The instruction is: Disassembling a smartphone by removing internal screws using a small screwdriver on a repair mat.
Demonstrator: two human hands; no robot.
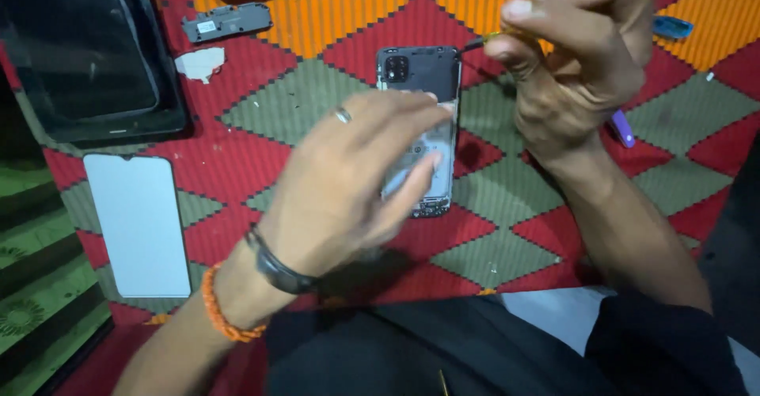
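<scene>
Patterned red cloth [237,159] is carrying an opened phone [423,127].
Left hand [348,182] is pressing it flat, fingers released; right hand [578,56] is clenching a screwdriver [484,41]—best kept upright.

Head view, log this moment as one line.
left hand: flat on opened phone | right hand: gripping screwdriver | surface: patterned mat

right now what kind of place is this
Probably a phone repair spot, set up on a patterned cloth. An opened phone lies under the left hand, the right hand holds a small tool, and a loose screen panel and small part lie nearby.
</scene>
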